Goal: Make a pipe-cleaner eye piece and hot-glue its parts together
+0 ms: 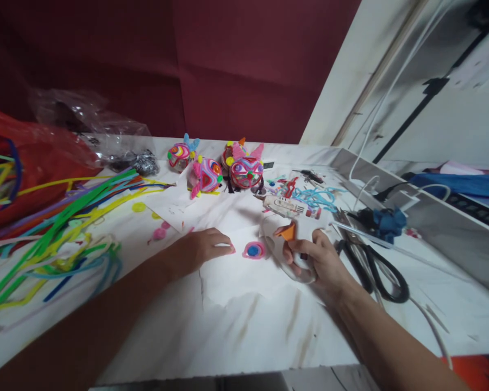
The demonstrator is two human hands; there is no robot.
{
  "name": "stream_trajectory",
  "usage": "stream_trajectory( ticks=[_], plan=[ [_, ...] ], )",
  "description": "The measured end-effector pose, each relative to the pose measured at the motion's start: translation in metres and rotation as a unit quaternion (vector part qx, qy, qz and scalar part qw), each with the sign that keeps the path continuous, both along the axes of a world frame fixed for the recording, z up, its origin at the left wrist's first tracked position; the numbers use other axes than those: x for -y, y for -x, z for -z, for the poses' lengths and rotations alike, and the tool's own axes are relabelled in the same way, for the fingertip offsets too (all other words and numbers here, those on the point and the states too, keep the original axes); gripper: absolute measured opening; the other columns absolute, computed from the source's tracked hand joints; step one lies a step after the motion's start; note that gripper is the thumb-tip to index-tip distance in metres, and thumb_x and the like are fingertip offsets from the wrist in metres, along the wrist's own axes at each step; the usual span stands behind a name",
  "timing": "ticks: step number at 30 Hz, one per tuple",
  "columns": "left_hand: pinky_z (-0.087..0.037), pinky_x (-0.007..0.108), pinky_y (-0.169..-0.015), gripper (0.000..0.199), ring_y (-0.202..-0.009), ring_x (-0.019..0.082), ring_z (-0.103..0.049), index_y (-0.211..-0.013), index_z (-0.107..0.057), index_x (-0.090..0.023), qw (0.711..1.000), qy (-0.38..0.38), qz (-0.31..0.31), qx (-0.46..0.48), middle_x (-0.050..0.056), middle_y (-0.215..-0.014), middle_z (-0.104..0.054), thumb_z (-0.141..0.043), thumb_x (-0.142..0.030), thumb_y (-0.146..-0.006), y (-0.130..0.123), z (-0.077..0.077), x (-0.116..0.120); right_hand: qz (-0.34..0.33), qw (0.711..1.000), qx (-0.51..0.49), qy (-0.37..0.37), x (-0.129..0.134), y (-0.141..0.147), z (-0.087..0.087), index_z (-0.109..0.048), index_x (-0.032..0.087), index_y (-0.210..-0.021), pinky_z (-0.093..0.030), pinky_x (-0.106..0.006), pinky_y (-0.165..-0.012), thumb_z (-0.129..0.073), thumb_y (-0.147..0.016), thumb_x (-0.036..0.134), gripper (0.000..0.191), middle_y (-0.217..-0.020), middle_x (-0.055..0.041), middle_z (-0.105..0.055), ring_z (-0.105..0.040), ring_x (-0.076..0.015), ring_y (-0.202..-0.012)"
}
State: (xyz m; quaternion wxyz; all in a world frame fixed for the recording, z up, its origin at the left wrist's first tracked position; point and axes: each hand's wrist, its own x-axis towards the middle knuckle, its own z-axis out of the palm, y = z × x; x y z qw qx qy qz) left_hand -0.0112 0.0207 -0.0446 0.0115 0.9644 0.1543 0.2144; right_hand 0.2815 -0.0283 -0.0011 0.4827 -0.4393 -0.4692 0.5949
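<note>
My left hand (pixel 206 250) is over a sheet of white paper (pixel 236 285), thumb and forefinger pinched on a small pink piece (pixel 232 248) whose kind I cannot make out. Just right of those fingertips lies an eye-shaped coil (pixel 253 250) of pink pipe cleaner with a blue centre. My right hand (pixel 309 252) is wrapped round a hot glue gun (pixel 291 206) with a pale body and an orange trigger (pixel 287 232). Its nozzle points left, towards the back of the table. Blur and the fingers hide much of the grip.
Black-handled scissors (pixel 367 266) lie right of my right hand, beside a white cord (pixel 432 326). Several decorated figures (pixel 246 172) stand at the back. Loose pipe cleaners (pixel 65 228) and a red bag (pixel 28 157) fill the left; blue scraps (pixel 315 195) lie behind the glue gun.
</note>
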Motion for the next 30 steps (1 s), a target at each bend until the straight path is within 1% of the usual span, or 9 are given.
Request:
stream_trajectory(
  ticks=[4,7,11,15,18,22,25,27,30],
  plan=[
    [-0.052,0.032,-0.091,0.040,-0.107,0.020,-0.060,-0.127,-0.062,-0.020,1.000,0.005,-0.024,-0.008,0.012,-0.120,-0.068,-0.033,-0.010,-0.101,0.000,0.001,0.002,0.014,0.999,-0.044,0.019,-0.002,0.004,0.009,-0.050,0.017,-0.046,-0.022,-0.020,-0.028,-0.072,-0.062,0.029,0.030,-0.044,-0.0035,-0.058,-0.044,-0.0099,-0.030],
    [-0.052,0.032,-0.091,0.038,-0.107,0.021,-0.060,-0.125,-0.062,-0.019,1.000,0.013,-0.027,-0.007,0.012,-0.120,-0.068,-0.033,-0.012,-0.102,-0.001,-0.001,0.004,0.028,0.997,-0.054,0.042,-0.003,0.004,0.015,-0.050,0.017,-0.043,-0.022,-0.020,-0.028,-0.072,-0.063,0.030,0.032,-0.042,-0.0039,-0.056,-0.043,-0.0099,-0.030],
    [-0.052,0.033,-0.090,0.035,-0.105,0.022,-0.060,-0.123,-0.061,-0.015,1.000,0.020,-0.011,-0.015,0.012,-0.119,-0.068,-0.034,-0.013,-0.102,-0.003,-0.011,0.008,0.060,0.996,-0.051,0.047,-0.003,0.001,0.018,-0.057,0.015,-0.051,-0.021,-0.019,-0.029,-0.071,-0.065,0.031,0.025,-0.047,-0.0049,-0.060,-0.044,-0.0096,-0.031],
    [-0.053,0.033,-0.089,0.033,-0.103,0.022,-0.061,-0.120,-0.062,-0.013,1.000,0.023,-0.004,-0.006,0.013,-0.115,-0.069,-0.034,-0.015,-0.103,-0.005,-0.018,0.010,0.075,0.994,-0.066,0.049,-0.003,0.001,0.018,-0.058,0.015,-0.057,-0.023,-0.019,-0.028,-0.073,-0.064,0.031,0.023,-0.049,-0.0033,-0.060,-0.044,-0.0102,-0.032],
    [-0.052,0.033,-0.090,0.033,-0.105,0.021,-0.061,-0.121,-0.062,-0.014,1.000,0.025,-0.011,0.004,0.014,-0.114,-0.069,-0.035,-0.017,-0.104,-0.006,-0.015,0.011,0.066,0.994,-0.076,0.048,-0.004,0.001,0.019,-0.057,0.015,-0.058,-0.024,-0.019,-0.029,-0.073,-0.065,0.031,0.023,-0.050,-0.0028,-0.060,-0.045,-0.0098,-0.032],
    [-0.052,0.034,-0.092,0.034,-0.107,0.022,-0.060,-0.124,-0.061,-0.015,0.999,0.034,-0.018,0.008,0.014,-0.117,-0.068,-0.035,-0.017,-0.103,-0.004,-0.008,0.011,0.059,0.994,-0.077,0.052,-0.003,0.000,0.021,-0.056,0.014,-0.053,-0.024,-0.019,-0.029,-0.073,-0.066,0.030,0.027,-0.050,-0.0040,-0.060,-0.046,-0.0097,-0.032],
    [-0.052,0.034,-0.092,0.035,-0.107,0.022,-0.060,-0.126,-0.061,-0.016,0.999,0.034,-0.016,0.007,0.014,-0.117,-0.068,-0.035,-0.017,-0.103,-0.003,-0.006,0.009,0.046,0.995,-0.074,0.057,-0.002,0.001,0.019,-0.057,0.013,-0.050,-0.023,-0.019,-0.029,-0.072,-0.066,0.031,0.028,-0.050,-0.0041,-0.059,-0.045,-0.0090,-0.032],
    [-0.051,0.033,-0.092,0.034,-0.106,0.021,-0.060,-0.126,-0.062,-0.017,0.999,0.031,-0.013,0.008,0.013,-0.116,-0.069,-0.037,-0.017,-0.103,-0.003,-0.006,0.008,0.041,0.995,-0.071,0.055,-0.002,0.003,0.017,-0.058,0.013,-0.051,-0.021,-0.018,-0.028,-0.071,-0.066,0.031,0.027,-0.051,-0.0036,-0.059,-0.044,-0.0084,-0.031],
    [-0.051,0.031,-0.092,0.033,-0.106,0.020,-0.060,-0.126,-0.062,-0.017,1.000,0.027,-0.009,0.012,0.012,-0.116,-0.069,-0.038,-0.017,-0.103,-0.003,-0.006,0.007,0.038,0.995,-0.075,0.052,-0.001,0.006,0.016,-0.061,0.013,-0.058,-0.021,-0.018,-0.029,-0.071,-0.065,0.029,0.021,-0.051,-0.0019,-0.059,-0.044,-0.0084,-0.031]
  ],
)
